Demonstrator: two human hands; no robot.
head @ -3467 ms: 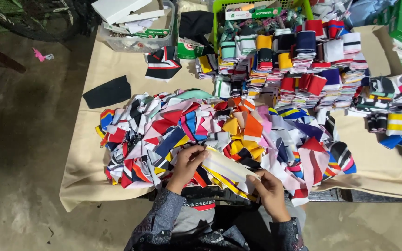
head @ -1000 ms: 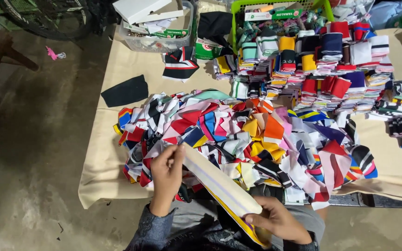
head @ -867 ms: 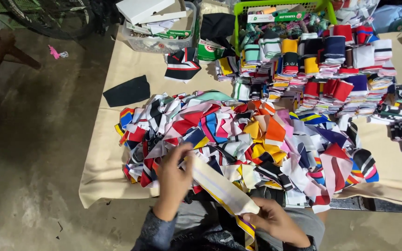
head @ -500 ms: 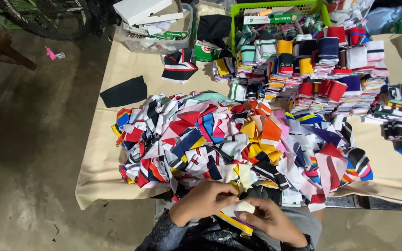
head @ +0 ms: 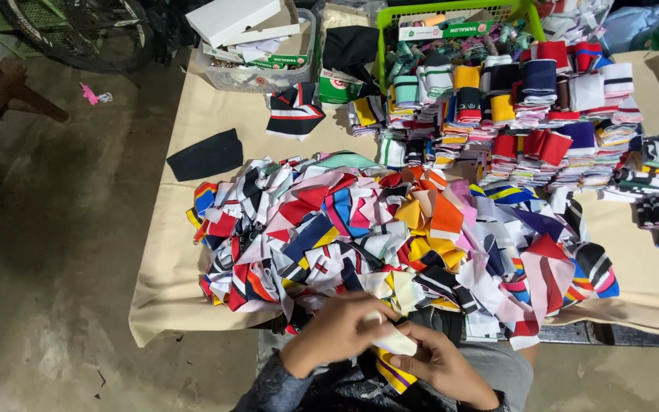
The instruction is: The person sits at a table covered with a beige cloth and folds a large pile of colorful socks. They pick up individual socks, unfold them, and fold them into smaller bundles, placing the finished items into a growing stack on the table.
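Observation:
My left hand [head: 341, 329] and my right hand [head: 438, 362] meet at the near edge of the table, both closed on a folded cream fabric strip [head: 392, 342] with a yellow and purple stripe showing below it. The strip is bunched small between my fingers, over my lap. Just beyond my hands lies a big loose heap of coloured fabric strips [head: 390, 236] in red, white, blue, black, orange and yellow.
Folded, stacked strips [head: 528, 114] fill the far right of the beige-covered table [head: 169, 297]. A green basket [head: 451, 23], a clear tub with white boxes [head: 257, 46], a black fabric piece [head: 206, 155] and a striped one [head: 295, 111] lie at the back. Bicycle wheel [head: 78, 34] and wooden stool far left.
The long strip that was stretched out between my hands has been folded up; my hands have come together and now hold it bunched.

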